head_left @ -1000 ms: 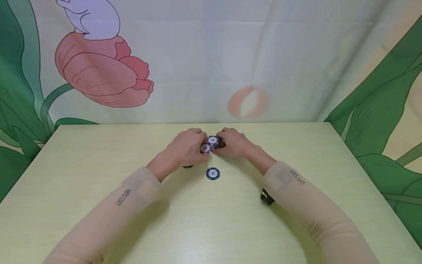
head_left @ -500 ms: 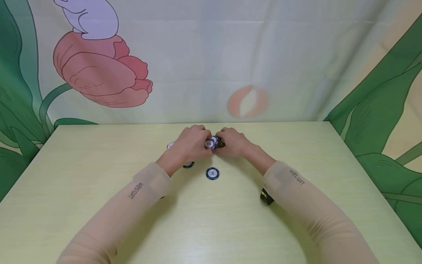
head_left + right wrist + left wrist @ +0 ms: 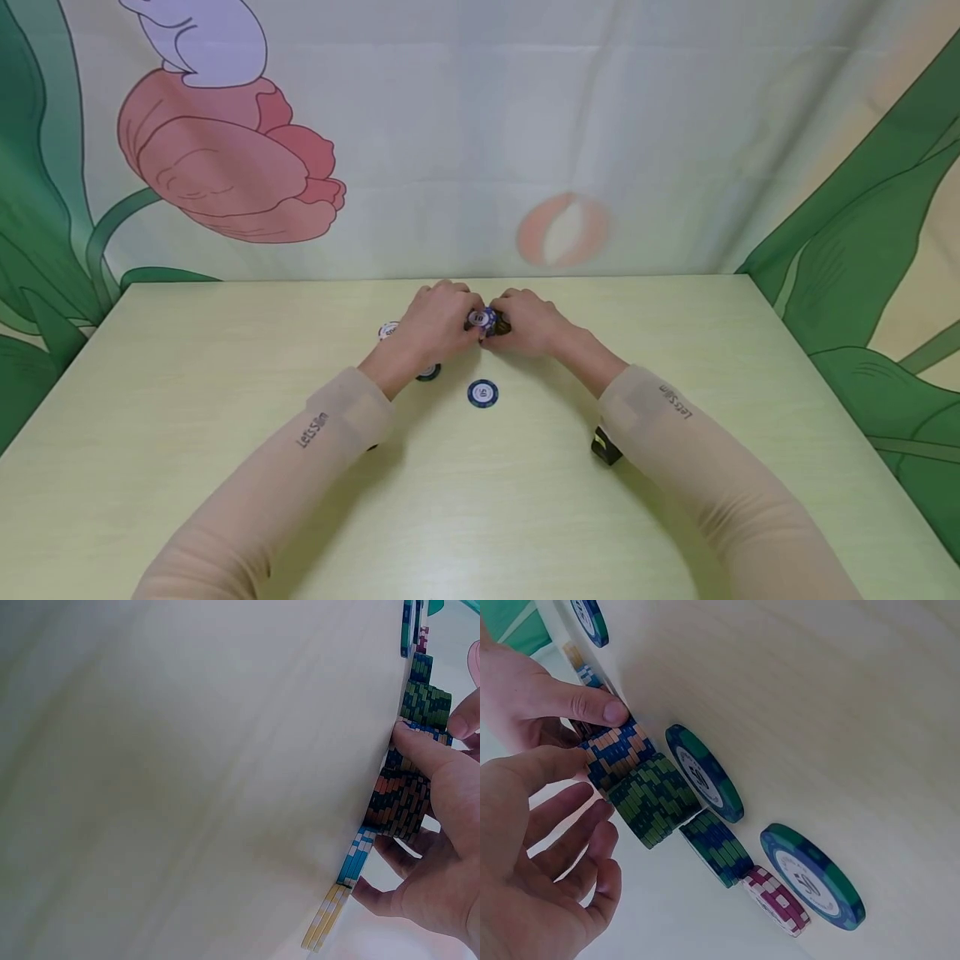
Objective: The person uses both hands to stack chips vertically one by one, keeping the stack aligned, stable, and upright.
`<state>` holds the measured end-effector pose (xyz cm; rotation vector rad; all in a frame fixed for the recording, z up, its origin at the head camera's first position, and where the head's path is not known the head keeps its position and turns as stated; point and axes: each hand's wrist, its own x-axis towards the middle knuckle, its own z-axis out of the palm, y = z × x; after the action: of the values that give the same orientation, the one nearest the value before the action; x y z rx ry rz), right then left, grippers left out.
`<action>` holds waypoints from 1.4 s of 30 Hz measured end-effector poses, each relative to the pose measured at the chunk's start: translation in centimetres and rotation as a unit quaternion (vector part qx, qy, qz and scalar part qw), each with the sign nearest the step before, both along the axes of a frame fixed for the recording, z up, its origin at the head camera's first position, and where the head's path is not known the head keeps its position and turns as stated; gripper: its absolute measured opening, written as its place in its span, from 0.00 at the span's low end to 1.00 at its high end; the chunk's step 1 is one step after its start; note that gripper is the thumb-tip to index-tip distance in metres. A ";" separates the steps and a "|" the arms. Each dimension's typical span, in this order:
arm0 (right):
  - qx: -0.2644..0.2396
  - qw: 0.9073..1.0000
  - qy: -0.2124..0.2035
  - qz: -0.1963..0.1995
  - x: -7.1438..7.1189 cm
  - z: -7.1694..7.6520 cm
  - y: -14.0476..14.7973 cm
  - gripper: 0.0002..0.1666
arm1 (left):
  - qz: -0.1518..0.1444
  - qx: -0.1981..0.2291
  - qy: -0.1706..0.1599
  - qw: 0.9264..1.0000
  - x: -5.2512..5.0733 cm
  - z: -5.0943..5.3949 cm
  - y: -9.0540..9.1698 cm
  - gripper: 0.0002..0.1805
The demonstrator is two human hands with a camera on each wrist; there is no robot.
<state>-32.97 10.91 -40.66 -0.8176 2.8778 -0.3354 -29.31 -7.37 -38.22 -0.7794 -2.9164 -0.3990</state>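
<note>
My left hand point(image 3: 441, 321) and right hand point(image 3: 528, 323) meet near the table's far edge around a stack of blue-and-tan poker chips point(image 3: 481, 319). In the left wrist view, the left thumb touches the top of that stack point(image 3: 616, 754), fingers curled behind it. The right hand pinches the same stack, its thumb point(image 3: 416, 742) on the near side. An orange-and-black chip stack point(image 3: 400, 804) stands beside the right fingers. Left of the hands is a green chip stack point(image 3: 656, 801). The far sides of the stacks are hidden.
A blue 50 chip point(image 3: 483, 393) lies nearer on the table point(image 3: 480, 517). Green-edged point(image 3: 429, 372) and white chips point(image 3: 387, 330) show by the left wrist. Red-white chips point(image 3: 776, 900), light-blue point(image 3: 355, 857) and yellow stacks point(image 3: 327, 916) line up. A black object point(image 3: 606, 446) sits beneath the right sleeve.
My left hand has moved right and slightly away, bringing its 10 chips onto the stack between the hands. The right hand stays nearly still. White and green-edged chips have come into view beside the left wrist.
</note>
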 end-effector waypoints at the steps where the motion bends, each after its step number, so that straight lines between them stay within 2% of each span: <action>1: 0.000 1.000 0.000 0.001 0.0 0.0 0.0 0.28 | 0.002 -0.001 -0.001 1.000 0.0 0.0 0.0 0.14; 7: 0.001 1.000 0.000 0.004 0.0 0.2 0.1 0.29 | 0.021 -0.017 0.000 1.000 0.1 0.3 -0.2 0.15; 15: 0.002 1.000 -0.003 0.006 -0.1 0.3 0.1 0.29 | 0.024 -0.031 -0.001 0.999 0.0 0.5 -0.3 0.12; 32: 0.013 1.000 -0.006 0.007 -0.1 0.2 0.0 0.32 | 0.026 -0.023 -0.001 0.999 -0.6 0.1 -0.1 0.12; 42: 0.003 1.000 -0.009 0.009 0.0 0.3 0.1 0.31 | 0.022 -0.015 -0.002 1.000 -0.4 0.0 -0.2 0.14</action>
<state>-32.92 11.01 -40.39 -0.8343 2.8519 -0.3311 -29.67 -7.56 -38.21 -0.7168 -2.9439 -0.3536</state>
